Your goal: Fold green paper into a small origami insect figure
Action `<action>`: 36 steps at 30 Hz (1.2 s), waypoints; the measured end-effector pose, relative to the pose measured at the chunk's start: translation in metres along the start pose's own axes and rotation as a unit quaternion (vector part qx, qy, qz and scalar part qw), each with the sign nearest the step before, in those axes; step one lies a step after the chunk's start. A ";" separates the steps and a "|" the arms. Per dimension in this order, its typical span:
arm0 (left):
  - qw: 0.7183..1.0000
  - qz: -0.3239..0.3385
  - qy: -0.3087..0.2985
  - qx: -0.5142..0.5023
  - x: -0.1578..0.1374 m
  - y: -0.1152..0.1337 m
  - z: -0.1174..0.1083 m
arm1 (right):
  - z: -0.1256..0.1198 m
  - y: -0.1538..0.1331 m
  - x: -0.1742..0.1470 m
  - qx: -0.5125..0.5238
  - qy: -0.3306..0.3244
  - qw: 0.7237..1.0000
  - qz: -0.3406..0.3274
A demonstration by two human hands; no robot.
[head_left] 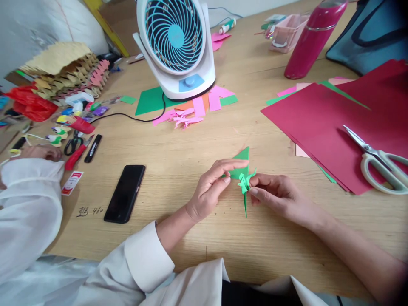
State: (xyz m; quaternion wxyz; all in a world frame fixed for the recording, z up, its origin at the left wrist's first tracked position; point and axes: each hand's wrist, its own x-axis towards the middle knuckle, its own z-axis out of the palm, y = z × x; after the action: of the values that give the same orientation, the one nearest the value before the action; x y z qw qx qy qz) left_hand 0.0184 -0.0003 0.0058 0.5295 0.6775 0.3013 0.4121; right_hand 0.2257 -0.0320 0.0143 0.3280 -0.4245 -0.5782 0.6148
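My right hand (282, 197) pinches a small bright green origami figure (244, 182) between thumb and fingertips. The figure has curled upper points and a long thin strip hanging below. Just left of it is my left hand (208, 187), its fingers stretched out and its thumb apart, with no grip on the figure. Beneath and beyond the left fingers is a darker green paper triangle (240, 172), partly covered by them. Whether those fingers touch the triangle I cannot tell.
A black phone (125, 193) lies left of my hands. Scissors (372, 157) rest on red paper sheets (318, 127) at right. Pink folded figures (186, 121) lie before a fan (191, 80). A pink bottle (310, 46) stands behind. Another person's hand (43, 152) is far left.
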 end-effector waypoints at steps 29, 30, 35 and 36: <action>0.993 -0.095 0.047 0.047 0.001 -0.006 0.013 | 0.012 0.020 -0.002 -0.044 0.139 0.989 -0.030; 0.993 -0.105 0.049 0.032 0.001 -0.008 0.013 | 0.014 0.019 -0.003 -0.049 0.147 0.987 -0.035; 0.988 -0.143 0.032 -0.039 0.005 -0.010 0.010 | 0.013 0.008 -0.005 -0.058 0.128 0.989 -0.044; 0.987 -0.148 0.027 -0.054 0.006 -0.010 0.010 | 0.012 0.006 -0.005 -0.052 0.132 0.989 -0.049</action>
State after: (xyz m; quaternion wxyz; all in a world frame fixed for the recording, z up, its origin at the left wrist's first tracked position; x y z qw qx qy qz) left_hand 0.0299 0.0027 -0.0032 0.6122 0.5844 0.3895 0.3632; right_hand 0.2172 -0.0421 0.0085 0.4084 -0.4893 -0.5812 0.5060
